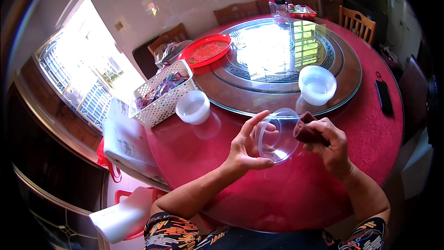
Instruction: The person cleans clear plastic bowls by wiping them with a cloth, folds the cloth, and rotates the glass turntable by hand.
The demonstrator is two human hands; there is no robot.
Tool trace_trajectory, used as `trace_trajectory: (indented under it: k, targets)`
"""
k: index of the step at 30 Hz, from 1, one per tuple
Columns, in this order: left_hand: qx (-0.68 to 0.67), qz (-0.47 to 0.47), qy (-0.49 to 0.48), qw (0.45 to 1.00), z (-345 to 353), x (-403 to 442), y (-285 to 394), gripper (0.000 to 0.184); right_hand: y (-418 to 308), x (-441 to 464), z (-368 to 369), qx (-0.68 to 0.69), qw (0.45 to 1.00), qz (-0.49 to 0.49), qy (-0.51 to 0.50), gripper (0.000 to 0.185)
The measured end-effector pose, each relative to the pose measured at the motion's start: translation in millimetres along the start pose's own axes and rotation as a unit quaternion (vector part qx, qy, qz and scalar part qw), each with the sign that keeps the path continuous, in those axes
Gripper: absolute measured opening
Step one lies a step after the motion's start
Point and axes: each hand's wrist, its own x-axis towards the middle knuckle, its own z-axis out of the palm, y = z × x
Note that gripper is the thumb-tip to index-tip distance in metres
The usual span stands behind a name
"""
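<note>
My left hand (249,146) grips a clear round plastic bowl (279,146), its thumb and fingers spread around the side. The bowl is tilted, with its round opening turned toward my right hand. A folded dark brown cloth (310,132) is bunched in my right hand (329,146), close to the bowl's rim; whether it touches the rim I cannot tell. On the glass turntable (222,88), just beyond my right hand, stands a stack of clear plastic bowls (317,85). More bowls of this kind (193,107) stand at the left, beside a white basket.
The white perforated basket (159,115) holds wrapped packets. A red round tray (206,51) lies on the turntable's left edge. A black phone (384,97) rests at the right of the red table (365,129). Jars (279,7) and a red tray (303,13) stand at the back.
</note>
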Motion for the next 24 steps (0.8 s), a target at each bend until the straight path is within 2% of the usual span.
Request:
trace_trajectory:
  k: [3,6,9,19,22,24]
  targets:
    - [-0.012,0.013,0.0,1.0,4.1,2.0,4.5,0.117,-0.7,-0.7,0.2,-0.003,1.0,-0.009,-0.012,0.043]
    - [-0.065,-0.036,-0.006,0.997,3.1,3.7,8.6,0.119,0.4,-2.2,0.6,-0.005,1.0,-0.01,-0.022,0.045]
    - [-0.073,-0.042,-0.013,0.996,0.0,5.6,6.2,0.12,0.9,-2.6,0.0,-0.016,0.999,-0.015,-0.029,0.047]
    - [-0.051,-0.067,-0.043,0.996,-5.2,4.9,-7.0,0.107,-0.9,0.0,4.2,-0.076,0.994,-0.072,-0.007,0.047]
    - [-0.08,-0.094,-0.053,0.991,-3.3,4.6,-9.3,0.104,0.8,-0.8,5.8,-0.122,0.988,-0.099,-0.005,0.047]
    - [-0.074,-0.099,-0.061,0.99,3.1,2.7,-8.5,0.097,-0.1,0.0,7.8,-0.144,0.981,-0.128,0.0,0.047]
